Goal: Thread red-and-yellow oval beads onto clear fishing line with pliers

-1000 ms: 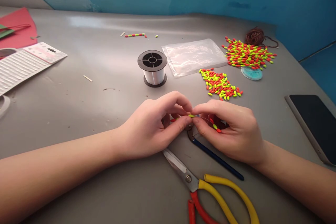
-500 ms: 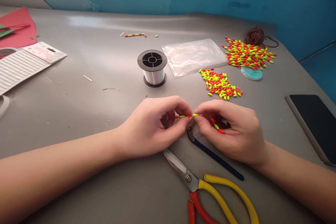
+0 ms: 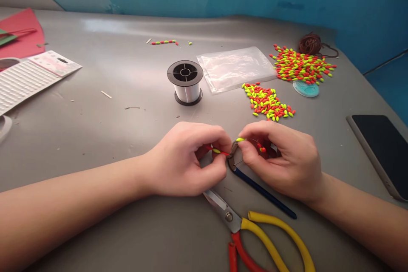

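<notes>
Clamping a short beaded strand (image 3: 216,151) in the left hand (image 3: 188,157) and pinching a green bead (image 3: 240,139) in the right hand (image 3: 287,159), with few strung (and plenty unstrung in the loose pile (image 3: 267,103)).

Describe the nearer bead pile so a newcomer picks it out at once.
On the gray table, find the clear plastic bag lying flat beyond the hands. At its near right corner sits the nearer pile of red and yellow-green beads. It is the smaller of two such piles; the larger pile lies farther back, beside the brown cord bundle.
</notes>
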`<act>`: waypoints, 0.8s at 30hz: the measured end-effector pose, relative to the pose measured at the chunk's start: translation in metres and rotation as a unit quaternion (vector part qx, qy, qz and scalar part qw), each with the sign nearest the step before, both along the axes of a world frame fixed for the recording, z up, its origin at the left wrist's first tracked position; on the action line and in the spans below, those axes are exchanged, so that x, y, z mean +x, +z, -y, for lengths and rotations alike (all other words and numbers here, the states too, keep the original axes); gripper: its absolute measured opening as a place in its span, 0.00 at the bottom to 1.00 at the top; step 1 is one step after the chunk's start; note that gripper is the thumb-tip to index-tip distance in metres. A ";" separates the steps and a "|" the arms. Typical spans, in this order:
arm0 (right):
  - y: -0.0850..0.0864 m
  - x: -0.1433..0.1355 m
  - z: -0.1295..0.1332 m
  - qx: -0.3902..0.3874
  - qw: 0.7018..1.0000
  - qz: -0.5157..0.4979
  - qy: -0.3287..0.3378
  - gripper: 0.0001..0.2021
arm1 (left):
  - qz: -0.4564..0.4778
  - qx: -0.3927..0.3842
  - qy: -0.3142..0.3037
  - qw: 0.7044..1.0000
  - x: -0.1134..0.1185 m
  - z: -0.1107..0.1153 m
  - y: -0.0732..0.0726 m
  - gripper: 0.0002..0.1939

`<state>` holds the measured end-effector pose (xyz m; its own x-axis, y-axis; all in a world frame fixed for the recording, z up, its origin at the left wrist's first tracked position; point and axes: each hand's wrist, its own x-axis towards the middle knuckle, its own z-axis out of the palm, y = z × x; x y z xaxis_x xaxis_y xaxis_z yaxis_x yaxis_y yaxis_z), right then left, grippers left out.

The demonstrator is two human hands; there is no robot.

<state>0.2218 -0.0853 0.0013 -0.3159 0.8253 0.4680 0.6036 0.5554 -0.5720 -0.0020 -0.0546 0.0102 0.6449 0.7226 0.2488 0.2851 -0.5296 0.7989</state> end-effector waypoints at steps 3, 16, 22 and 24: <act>0.000 -0.001 0.000 0.000 1.000 0.001 -0.006 0.07 | 0.011 -0.004 -0.023 1.000 -0.001 0.000 0.001 0.09; -0.001 -0.002 0.000 0.006 1.000 -0.001 -0.019 0.08 | 0.010 -0.030 -0.101 0.994 -0.004 -0.002 0.003 0.15; -0.001 -0.002 -0.001 0.005 1.000 -0.001 -0.022 0.08 | -0.001 -0.040 -0.095 0.995 -0.004 -0.003 0.003 0.13; -0.001 -0.002 -0.001 0.005 1.000 -0.001 -0.024 0.08 | 0.001 -0.043 -0.092 0.995 -0.004 -0.003 0.003 0.13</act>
<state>0.2201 -0.0846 0.0003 -0.2752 0.8346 0.4771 0.6280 0.5319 -0.5681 -0.0061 -0.0519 0.0130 0.7675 0.6114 0.1929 0.1884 -0.5026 0.8437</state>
